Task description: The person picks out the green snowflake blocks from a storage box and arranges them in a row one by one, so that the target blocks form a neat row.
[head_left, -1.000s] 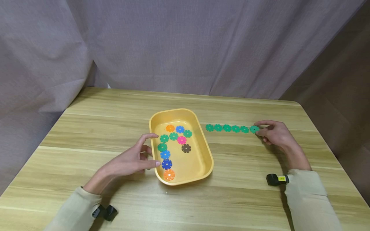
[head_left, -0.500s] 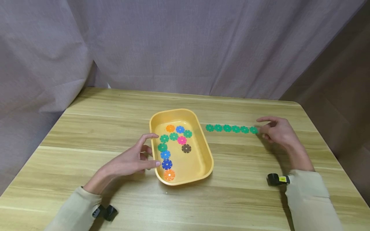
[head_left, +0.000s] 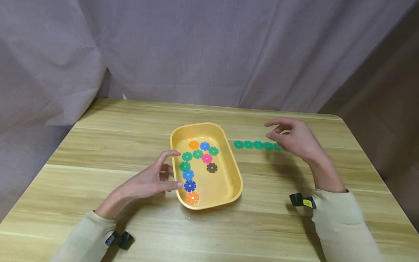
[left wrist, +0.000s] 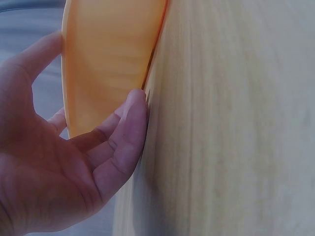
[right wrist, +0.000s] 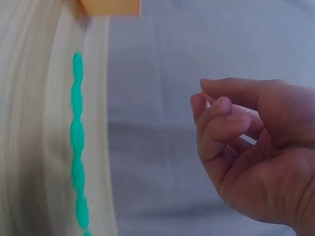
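Note:
My left hand [head_left: 148,182] holds the left side of a shallow yellow plastic tray [head_left: 238,182], thumb and index finger over its rim. In the left wrist view, the other fingers lie against the outer wall of the tray [left wrist: 108,59]. Inside are several flower-shaped snowflake discs: orange ones [head_left: 192,198], blue ones, green ones, a pink one [head_left: 207,158] and a brown one [head_left: 212,167]. To its right a straight row of green snowflake discs [head_left: 258,145] lies on the table. My right hand [head_left: 296,140], loosely curled with nothing in it, hovers above the row's right end, hiding part of it.
The wooden table [head_left: 262,225] ends at the back against a grey curtain [head_left: 196,54]. A darker curtain [head_left: 386,109] hangs along the right side. Each wrist wears a small black camera [head_left: 296,199].
My right hand has let go of the green disc at the row's right end, then lifted and moved left over the row. The left hand has stayed on the tray.

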Demonstrator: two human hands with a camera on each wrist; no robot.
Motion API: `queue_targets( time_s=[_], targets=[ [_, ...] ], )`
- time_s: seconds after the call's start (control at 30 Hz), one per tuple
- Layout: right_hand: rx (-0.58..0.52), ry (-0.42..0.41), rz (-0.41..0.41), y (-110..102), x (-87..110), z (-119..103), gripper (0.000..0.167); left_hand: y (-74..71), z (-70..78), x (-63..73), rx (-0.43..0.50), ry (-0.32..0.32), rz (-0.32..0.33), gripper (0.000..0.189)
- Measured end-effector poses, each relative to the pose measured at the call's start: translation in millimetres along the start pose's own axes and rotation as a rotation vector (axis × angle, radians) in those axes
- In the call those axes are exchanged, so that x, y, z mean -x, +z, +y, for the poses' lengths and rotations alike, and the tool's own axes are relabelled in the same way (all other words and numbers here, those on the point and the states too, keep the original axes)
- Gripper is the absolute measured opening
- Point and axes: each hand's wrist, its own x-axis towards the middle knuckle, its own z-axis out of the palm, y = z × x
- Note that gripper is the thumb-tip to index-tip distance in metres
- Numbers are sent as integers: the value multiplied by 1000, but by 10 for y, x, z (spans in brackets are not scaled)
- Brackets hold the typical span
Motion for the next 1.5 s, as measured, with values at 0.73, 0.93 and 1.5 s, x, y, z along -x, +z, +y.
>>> queue_targets(
  time_s=[0.73, 0.93, 1.5],
  targets=[
    [-217, -147, -370, 924, -213, -813, 29, 4, 31, 5, -10, -4, -2, 88],
    [-252, -153, -453, 1171, -285, -874, 32, 17, 26, -9, 1, -19, -2, 88],
    [-94, -182, -567, 1661, -404, -920, 31, 14, 52, -9, 6, -8, -14, 88]
  ],
)
